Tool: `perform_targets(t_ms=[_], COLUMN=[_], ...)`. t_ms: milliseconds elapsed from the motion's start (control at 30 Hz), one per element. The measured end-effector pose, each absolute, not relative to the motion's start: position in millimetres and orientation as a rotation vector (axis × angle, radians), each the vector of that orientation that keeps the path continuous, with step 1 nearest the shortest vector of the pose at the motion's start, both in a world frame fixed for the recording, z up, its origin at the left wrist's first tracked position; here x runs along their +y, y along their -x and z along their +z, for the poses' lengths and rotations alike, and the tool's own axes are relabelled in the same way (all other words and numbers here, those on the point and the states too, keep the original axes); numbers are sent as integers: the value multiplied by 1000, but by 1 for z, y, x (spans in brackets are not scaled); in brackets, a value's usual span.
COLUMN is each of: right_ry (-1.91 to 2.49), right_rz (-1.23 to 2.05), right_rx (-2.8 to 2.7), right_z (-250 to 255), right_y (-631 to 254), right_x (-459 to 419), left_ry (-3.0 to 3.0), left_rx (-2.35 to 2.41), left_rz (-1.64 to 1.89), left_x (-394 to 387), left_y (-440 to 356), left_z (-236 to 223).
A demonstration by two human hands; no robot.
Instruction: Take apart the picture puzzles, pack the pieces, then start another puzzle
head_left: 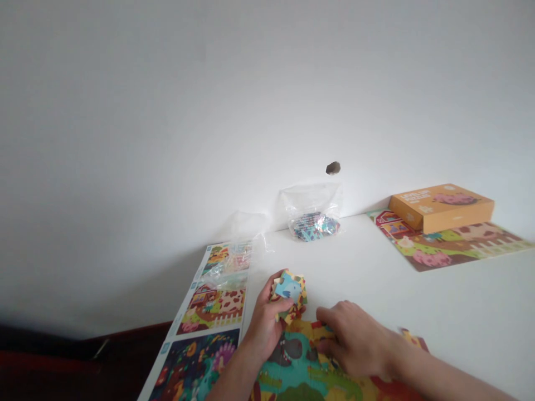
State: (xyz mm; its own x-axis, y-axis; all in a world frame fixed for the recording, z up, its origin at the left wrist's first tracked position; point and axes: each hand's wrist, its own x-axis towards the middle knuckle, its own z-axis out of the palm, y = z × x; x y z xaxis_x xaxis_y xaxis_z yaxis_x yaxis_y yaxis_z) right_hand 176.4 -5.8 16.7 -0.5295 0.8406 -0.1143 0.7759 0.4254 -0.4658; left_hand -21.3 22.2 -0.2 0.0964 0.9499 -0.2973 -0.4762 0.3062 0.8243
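My left hand (264,323) is closed around a small stack of jigsaw puzzle pieces (289,287); the top one is light blue with a bird-like figure. Below it lies a partly joined jigsaw puzzle (292,370) showing a grey hippo, green crocodiles and teal water. My right hand (355,337) is over the puzzle's upper edge, index finger and thumb bent around a yellow and red puzzle piece (321,331). The hand hides much of that piece, so whether it is joined cannot be seen. A loose puzzle piece (412,337) shows behind my right forearm.
A picture sheet (200,365) runs along the table's left edge, with a crumpled clear bag (234,267) on it. Against the wall stands a clear bag of puzzle pieces (315,225). At the right, an orange puzzle box (443,209) rests on a farm picture (434,257).
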Motion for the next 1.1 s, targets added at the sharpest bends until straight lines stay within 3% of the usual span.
perform_targets(t_ms=[367, 600, 800, 1100], right_ry=[1152, 1133, 1149, 1219], right_rz=[1060, 861, 1005, 994], right_rx=[-2091, -2182, -1838, -1798], right_z=[6, 8, 3, -15], right_y=[-190, -192, -181, -167], right_x=[19, 22, 23, 28], left_ry=[-705, -793, -795, -710], left_rx=[1050, 1127, 1082, 932], left_rz=[1172, 1169, 1180, 1114], left_x=[14, 14, 12, 12], left_y=[16, 18, 16, 6], left_z=[9, 3, 1, -9])
